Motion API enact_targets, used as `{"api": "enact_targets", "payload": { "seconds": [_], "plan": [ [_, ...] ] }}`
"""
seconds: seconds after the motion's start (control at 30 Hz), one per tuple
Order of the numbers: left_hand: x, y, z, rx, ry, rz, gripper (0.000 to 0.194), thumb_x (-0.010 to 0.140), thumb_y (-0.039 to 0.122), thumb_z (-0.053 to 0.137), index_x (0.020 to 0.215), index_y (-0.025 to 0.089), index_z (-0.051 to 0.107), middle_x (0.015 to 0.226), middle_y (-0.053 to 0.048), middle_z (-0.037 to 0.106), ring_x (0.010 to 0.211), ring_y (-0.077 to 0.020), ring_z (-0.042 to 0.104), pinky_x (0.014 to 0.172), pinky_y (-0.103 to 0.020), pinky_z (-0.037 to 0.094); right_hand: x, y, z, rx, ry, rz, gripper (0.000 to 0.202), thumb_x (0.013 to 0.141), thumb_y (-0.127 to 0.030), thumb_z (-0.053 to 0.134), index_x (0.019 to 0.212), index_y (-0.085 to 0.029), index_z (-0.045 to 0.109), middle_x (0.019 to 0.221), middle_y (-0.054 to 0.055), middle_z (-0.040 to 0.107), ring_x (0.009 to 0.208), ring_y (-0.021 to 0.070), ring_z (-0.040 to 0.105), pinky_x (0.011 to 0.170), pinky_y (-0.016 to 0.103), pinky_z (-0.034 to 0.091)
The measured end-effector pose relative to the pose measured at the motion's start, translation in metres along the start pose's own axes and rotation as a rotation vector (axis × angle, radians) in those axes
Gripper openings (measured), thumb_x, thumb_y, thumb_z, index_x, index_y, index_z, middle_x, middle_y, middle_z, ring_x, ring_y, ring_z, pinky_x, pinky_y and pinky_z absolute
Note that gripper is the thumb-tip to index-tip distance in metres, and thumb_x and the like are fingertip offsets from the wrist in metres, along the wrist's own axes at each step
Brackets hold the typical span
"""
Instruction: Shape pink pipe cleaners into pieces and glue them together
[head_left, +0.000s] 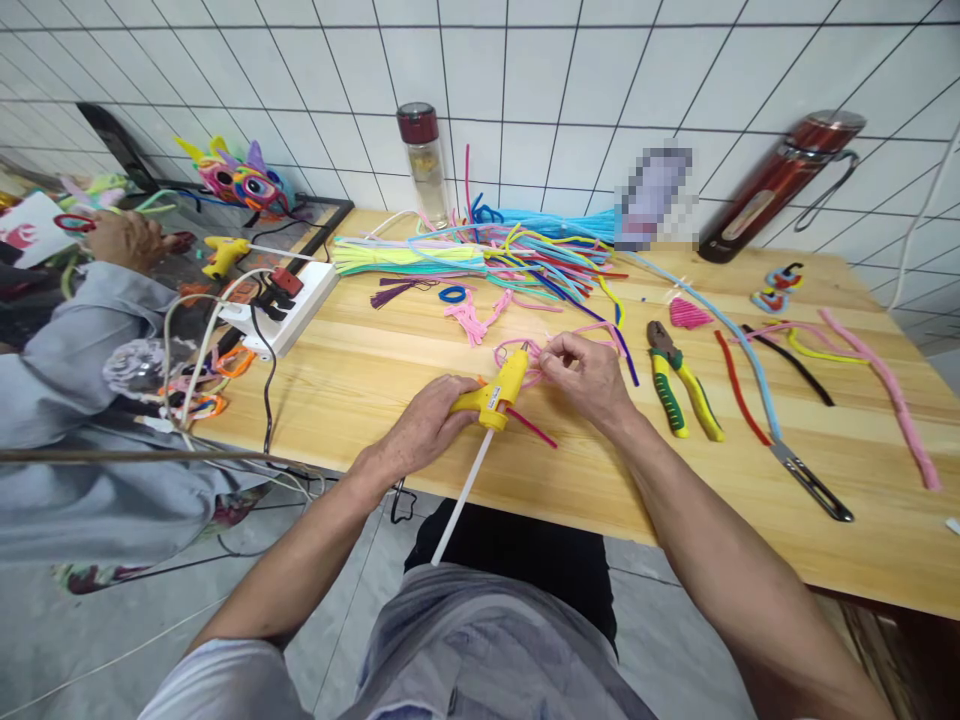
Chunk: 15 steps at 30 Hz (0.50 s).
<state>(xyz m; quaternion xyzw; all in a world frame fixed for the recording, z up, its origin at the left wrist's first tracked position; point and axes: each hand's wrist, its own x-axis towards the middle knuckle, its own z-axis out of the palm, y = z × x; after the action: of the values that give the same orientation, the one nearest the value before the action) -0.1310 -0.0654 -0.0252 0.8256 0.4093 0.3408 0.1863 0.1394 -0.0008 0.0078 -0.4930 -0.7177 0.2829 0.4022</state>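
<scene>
A yellow glue gun is gripped by my left hand, its nozzle pointing away from me and a long white glue stick sticking out of its back. My right hand is closed, thumb and forefinger pinched on a looped pink pipe cleaner beside the nozzle. Part of the loop lies behind the gun. A dark pink stem rests on the table just right of the gun. Beyond the hands lies a pink braided piece.
Bundled pipe cleaners lie along the back near a glass bottle. Pliers, loose stems and a red thermos are on the right. At left are a power strip, cables and another person's sleeve.
</scene>
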Motion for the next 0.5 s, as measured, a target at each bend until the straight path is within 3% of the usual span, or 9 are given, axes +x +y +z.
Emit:
{"api": "enact_targets", "payload": {
  "seconds": [0.5],
  "plan": [
    [0.0013, 0.0072, -0.0023, -0.05, -0.043, -0.167, 0.033, 0.104, 0.039, 0.057, 0.131, 0.02, 0.061, 0.127, -0.013, 0.073, 0.115, -0.0248, 0.071, 0.102, -0.039, 0.058, 0.0001, 0.0026, 0.0036, -0.035, 0.002, -0.037, 0.015, 0.084, -0.025, 0.065, 0.07, -0.021, 0.066, 0.062, 0.0, 0.065, 0.058, 0.0142, 0.052, 0.058, 0.028, 0.038]
  ]
}}
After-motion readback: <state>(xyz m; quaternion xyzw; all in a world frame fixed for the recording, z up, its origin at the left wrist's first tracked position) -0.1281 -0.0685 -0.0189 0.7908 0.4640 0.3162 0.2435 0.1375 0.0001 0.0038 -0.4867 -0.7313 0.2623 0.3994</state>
